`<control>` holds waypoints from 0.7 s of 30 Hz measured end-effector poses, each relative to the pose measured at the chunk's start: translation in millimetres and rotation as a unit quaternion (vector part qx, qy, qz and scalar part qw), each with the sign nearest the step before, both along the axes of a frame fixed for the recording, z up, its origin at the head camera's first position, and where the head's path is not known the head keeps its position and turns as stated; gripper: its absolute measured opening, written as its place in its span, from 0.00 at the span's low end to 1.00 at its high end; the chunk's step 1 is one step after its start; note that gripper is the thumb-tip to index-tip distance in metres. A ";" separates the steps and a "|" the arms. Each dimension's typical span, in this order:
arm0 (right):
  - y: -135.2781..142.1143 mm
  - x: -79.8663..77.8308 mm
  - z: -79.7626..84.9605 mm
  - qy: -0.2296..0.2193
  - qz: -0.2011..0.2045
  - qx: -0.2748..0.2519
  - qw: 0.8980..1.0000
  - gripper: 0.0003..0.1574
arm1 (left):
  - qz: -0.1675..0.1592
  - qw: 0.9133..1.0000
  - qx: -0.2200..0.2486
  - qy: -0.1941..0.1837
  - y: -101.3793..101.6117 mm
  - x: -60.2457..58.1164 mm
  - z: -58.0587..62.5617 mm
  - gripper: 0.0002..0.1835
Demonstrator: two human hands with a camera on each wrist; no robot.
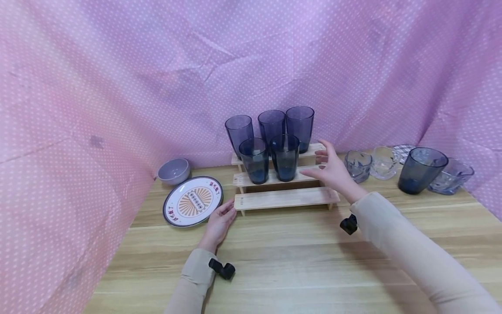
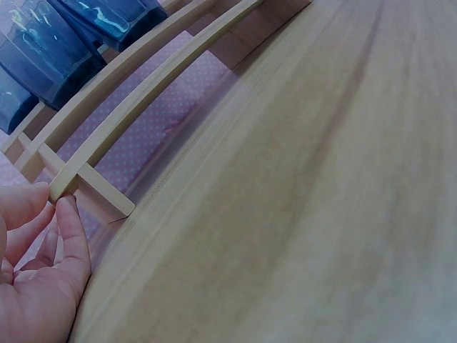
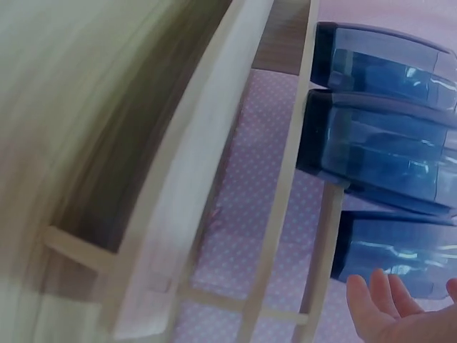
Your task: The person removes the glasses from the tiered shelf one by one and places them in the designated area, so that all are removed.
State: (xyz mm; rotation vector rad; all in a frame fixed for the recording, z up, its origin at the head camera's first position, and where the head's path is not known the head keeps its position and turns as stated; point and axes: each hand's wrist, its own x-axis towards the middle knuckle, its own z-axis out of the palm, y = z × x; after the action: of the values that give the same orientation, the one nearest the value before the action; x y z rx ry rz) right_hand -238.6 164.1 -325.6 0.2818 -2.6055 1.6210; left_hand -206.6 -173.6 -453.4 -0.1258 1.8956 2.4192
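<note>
The pale three-step wooden rack stands at mid-table, its long axis running left to right, between the two hands. The left hand lies at the near left end, fingertips touching the lowest step's corner, fingers nearly straight. The right hand hovers at the right end beside the upper steps, fingers spread and holding nothing. Five tall dark-blue glass tumblers stand on the upper two steps. A round patterned plate and grey bowl crowd the left; short glasses stand just right of the rack.
</note>
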 end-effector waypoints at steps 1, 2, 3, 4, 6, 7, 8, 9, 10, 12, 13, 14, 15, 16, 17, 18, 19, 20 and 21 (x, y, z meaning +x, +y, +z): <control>-2.1 -0.9 1.1 0.000 0.003 0.002 1.000 0.65 | 0.001 1.000 0.000 -0.001 0.0 0.0 0.0 0.25; -4.3 -1.6 2.3 -0.001 0.006 0.003 1.000 0.65 | 0.002 1.000 0.000 -0.001 0.0 -0.1 0.1 0.25; -6.3 -2.3 3.3 0.000 0.010 0.004 1.000 0.65 | 0.003 1.000 0.000 -0.002 0.0 -0.1 0.2 0.25; -8.0 -3.1 4.0 0.001 0.013 0.003 1.000 0.66 | 0.002 1.000 -0.002 -0.002 0.1 0.0 0.4 0.25; -10.4 -5.2 4.7 0.005 0.020 0.002 1.000 0.66 | 0.004 1.000 -0.001 -0.004 0.4 0.3 1.0 0.25; -11.4 -6.6 4.8 0.007 0.024 0.002 1.000 0.66 | 0.005 1.000 0.001 -0.005 0.5 0.4 1.2 0.25; -12.4 -7.8 4.9 0.008 0.026 0.002 1.000 0.67 | 0.006 1.000 0.001 -0.006 0.7 0.5 1.6 0.25; -13.2 -9.2 4.9 0.011 0.027 0.004 1.000 0.67 | 0.006 1.000 0.001 -0.006 0.7 0.5 1.7 0.25; -14.0 -10.6 4.8 0.013 0.027 0.007 1.000 0.67 | 0.006 1.000 0.000 -0.006 0.7 0.6 1.9 0.24; -16.2 -12.8 4.9 0.015 0.028 0.011 0.999 0.67 | 0.005 1.000 -0.001 -0.006 0.8 0.9 2.0 0.25; -17.3 -13.7 5.0 0.015 0.029 0.013 0.999 0.67 | 0.004 1.000 -0.001 -0.005 0.8 1.1 2.1 0.25; -18.7 -14.4 5.1 0.015 0.030 0.014 0.999 0.67 | 0.003 1.000 -0.002 -0.005 0.7 1.1 2.0 0.25; -20.0 -15.0 5.3 0.014 0.029 0.015 0.999 0.67 | 0.003 1.000 -0.004 -0.005 0.6 1.1 1.8 0.25; -21.4 -15.4 5.7 0.013 0.030 0.016 0.999 0.67 | 0.003 1.000 -0.004 -0.005 0.7 1.1 1.8 0.25; -22.6 -15.7 6.0 0.013 0.031 0.017 0.999 0.67 | 0.003 1.000 -0.004 -0.006 0.7 1.1 1.7 0.25; -23.8 -16.1 6.4 0.012 0.032 0.018 0.999 0.67 | 0.004 1.000 -0.003 -0.007 0.8 1.0 1.9 0.25; -24.8 -16.5 6.8 0.012 0.033 0.021 0.999 0.67 | 0.004 1.000 -0.003 -0.007 0.6 0.7 1.8 0.25; -25.9 -16.7 7.4 0.012 0.033 0.022 0.999 0.66 | 0.005 1.000 -0.005 -0.007 0.6 0.5 1.8 0.25; -26.8 -16.9 7.8 0.013 0.035 0.025 0.999 0.66 | 0.006 1.000 -0.005 -0.008 0.7 0.4 2.1 0.25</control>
State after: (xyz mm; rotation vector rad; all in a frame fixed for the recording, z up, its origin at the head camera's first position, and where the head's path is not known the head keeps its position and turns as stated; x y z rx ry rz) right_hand -255.6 137.3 -317.7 0.3972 -2.6476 1.5645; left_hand -206.1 -172.9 -451.3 -0.1559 1.9073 2.4086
